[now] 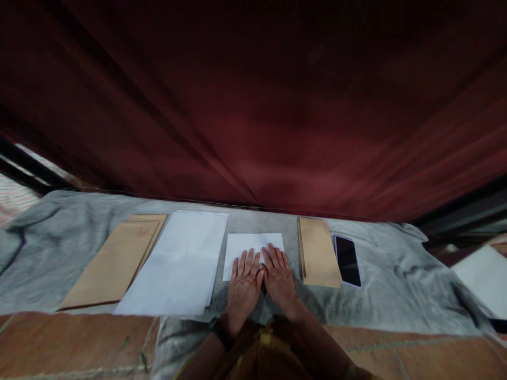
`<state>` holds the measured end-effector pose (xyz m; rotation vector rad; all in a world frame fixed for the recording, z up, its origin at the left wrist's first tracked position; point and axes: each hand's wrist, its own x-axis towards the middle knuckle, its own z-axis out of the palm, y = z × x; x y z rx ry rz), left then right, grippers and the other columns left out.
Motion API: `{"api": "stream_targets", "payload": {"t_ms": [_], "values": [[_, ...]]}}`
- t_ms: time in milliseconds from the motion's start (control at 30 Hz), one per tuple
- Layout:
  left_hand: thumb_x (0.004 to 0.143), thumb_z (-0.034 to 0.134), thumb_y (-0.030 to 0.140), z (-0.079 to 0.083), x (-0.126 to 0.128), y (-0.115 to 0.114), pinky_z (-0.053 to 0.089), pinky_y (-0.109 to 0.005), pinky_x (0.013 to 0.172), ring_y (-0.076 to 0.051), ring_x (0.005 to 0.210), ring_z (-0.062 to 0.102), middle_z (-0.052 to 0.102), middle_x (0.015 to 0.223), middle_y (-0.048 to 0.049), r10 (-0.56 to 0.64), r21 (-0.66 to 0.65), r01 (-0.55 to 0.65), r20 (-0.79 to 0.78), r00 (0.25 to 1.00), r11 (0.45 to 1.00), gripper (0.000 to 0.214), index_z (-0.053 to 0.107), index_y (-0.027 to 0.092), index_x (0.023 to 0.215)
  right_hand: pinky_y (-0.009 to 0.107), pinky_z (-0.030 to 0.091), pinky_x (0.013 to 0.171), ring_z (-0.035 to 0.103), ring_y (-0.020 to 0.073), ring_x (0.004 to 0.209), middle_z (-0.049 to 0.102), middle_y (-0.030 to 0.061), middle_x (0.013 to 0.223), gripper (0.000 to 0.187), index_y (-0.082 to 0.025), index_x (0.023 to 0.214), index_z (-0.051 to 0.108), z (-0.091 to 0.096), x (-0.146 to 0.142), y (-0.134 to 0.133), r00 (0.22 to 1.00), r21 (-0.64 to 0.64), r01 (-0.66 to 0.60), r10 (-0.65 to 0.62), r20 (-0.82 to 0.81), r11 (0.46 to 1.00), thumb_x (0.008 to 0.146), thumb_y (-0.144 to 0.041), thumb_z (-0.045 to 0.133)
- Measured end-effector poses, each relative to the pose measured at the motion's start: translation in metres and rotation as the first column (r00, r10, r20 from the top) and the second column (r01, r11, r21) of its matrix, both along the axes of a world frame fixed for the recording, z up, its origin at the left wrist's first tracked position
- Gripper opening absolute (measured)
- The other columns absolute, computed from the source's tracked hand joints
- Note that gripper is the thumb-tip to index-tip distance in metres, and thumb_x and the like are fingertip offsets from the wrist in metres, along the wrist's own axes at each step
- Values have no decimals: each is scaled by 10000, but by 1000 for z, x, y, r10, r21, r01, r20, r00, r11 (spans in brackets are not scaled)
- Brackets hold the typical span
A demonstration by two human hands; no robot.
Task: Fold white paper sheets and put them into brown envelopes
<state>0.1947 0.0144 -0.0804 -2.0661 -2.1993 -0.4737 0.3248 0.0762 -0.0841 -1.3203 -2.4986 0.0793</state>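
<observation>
A small white sheet of paper [237, 241], perhaps folded, lies flat on the grey cloth [261, 219] in front of me. My left hand [244, 279] rests palm down on its lower left part, fingers stretched out. Beside it my right hand [278, 272] lies flat on the right part, fingers also extended. The two thumbs meet or nearly meet in the middle. Left of the hands is a stack of larger white sheets [178, 264]. To the right lie small brown envelopes [319, 250]. Neither hand grips anything; the paper's lower edge is partly hidden under them.
Large brown envelopes [114, 258] lie at the far left of the cloth. A dark-screened phone [347, 261] sits right of the small envelopes. A dark red curtain [253, 132] hangs behind. A white object [485, 279] is at the right edge, above tiled floor [428, 351].
</observation>
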Motion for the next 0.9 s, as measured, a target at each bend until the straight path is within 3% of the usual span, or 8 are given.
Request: {"api": "stream_targets", "payload": {"t_ms": [233, 467, 567, 700, 900], "values": [[1025, 422, 426, -12, -19, -33, 383, -488, 1187, -291, 1498, 361, 386, 1604, -196, 2, 61, 0, -30, 1000, 998, 664, 294, 78, 1576, 474, 305, 1195, 356, 285, 1489, 369, 139, 1622, 525, -171, 1543, 432, -4, 13, -5, 998, 43, 59, -58, -18, 997, 1051, -353, 437], [1002, 451, 500, -23, -24, -75, 423, -507, 1143, -338, 1465, 411, 394, 1594, -225, 20, 171, -12, -47, 999, 985, 812, 123, 89, 1621, 484, 308, 1194, 374, 300, 1478, 372, 157, 1614, 583, -130, 1577, 358, -15, 28, -14, 996, 89, 82, -80, -26, 993, 1057, -389, 400], [1001, 462, 453, -14, -16, -71, 417, -513, 1145, -341, 1469, 403, 389, 1597, -225, 37, 167, -26, -60, 998, 986, 779, 152, 88, 1616, 487, 304, 1196, 357, 297, 1488, 362, 158, 1620, 582, -124, 1581, 347, -19, 29, -16, 996, 91, 88, -86, -29, 992, 1061, -383, 381], [1019, 415, 295, 1, -1, -46, 375, -508, 1185, -282, 1505, 349, 382, 1627, -115, -13, 90, 18, -58, 998, 996, 599, 281, 188, 1592, 489, 301, 1199, 337, 302, 1497, 359, 168, 1620, 583, -106, 1570, 362, -20, 30, -17, 997, 87, 81, -80, -20, 993, 1060, -388, 386], [1004, 480, 384, -3, 1, -33, 378, -535, 1178, -297, 1493, 369, 435, 1599, -98, -91, 47, 94, -77, 993, 994, 563, 406, 212, 1534, 508, 320, 1191, 357, 309, 1487, 387, 167, 1607, 540, -103, 1541, 411, -15, 31, -13, 995, 71, 89, -85, -59, 994, 1051, -331, 403]]}}
